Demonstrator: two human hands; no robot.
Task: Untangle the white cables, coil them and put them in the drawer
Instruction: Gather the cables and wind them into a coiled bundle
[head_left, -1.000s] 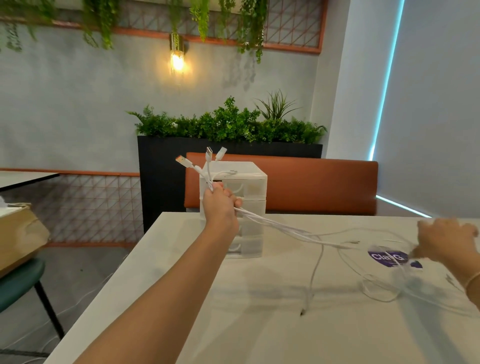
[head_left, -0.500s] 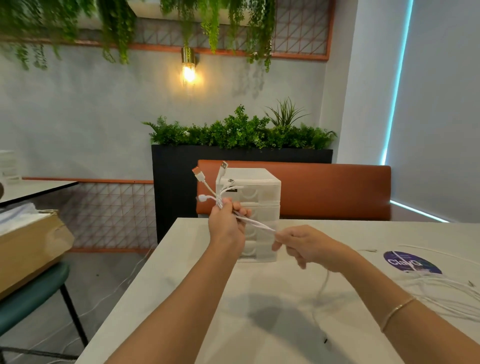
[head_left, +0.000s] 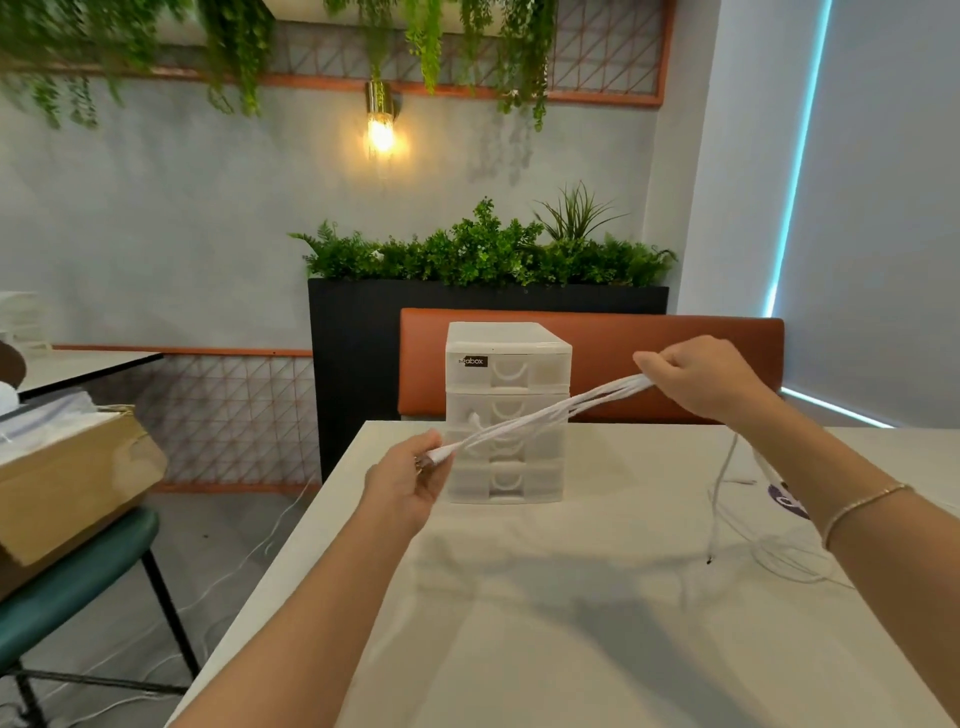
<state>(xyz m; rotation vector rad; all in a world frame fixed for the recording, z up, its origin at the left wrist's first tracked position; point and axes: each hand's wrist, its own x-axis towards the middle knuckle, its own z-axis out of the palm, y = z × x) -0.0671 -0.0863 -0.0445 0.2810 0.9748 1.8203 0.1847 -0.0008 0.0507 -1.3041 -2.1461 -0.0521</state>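
Observation:
A bundle of white cables (head_left: 545, 413) stretches taut in the air between both hands, above the pale table (head_left: 519, 597). My left hand (head_left: 402, 486) grips the plug ends low at the left. My right hand (head_left: 698, 376) pinches the bundle higher at the right. From the right hand the loose cable lengths (head_left: 719, 499) hang down and lie in loops on the table behind my right forearm. A translucent white drawer unit (head_left: 506, 410) with several shut drawers stands on the table's far edge, behind the stretched cables.
An orange bench back (head_left: 623, 353) and a black planter (head_left: 358, 353) stand beyond the table. A green chair (head_left: 72, 582) at the left carries a cardboard box (head_left: 67, 483). A purple sticker (head_left: 787, 501) lies on the table at the right.
My right hand slid along the bundle, up and to the right, pulling the cables straight. My left hand dropped lower and the plug ends no longer stick up above it.

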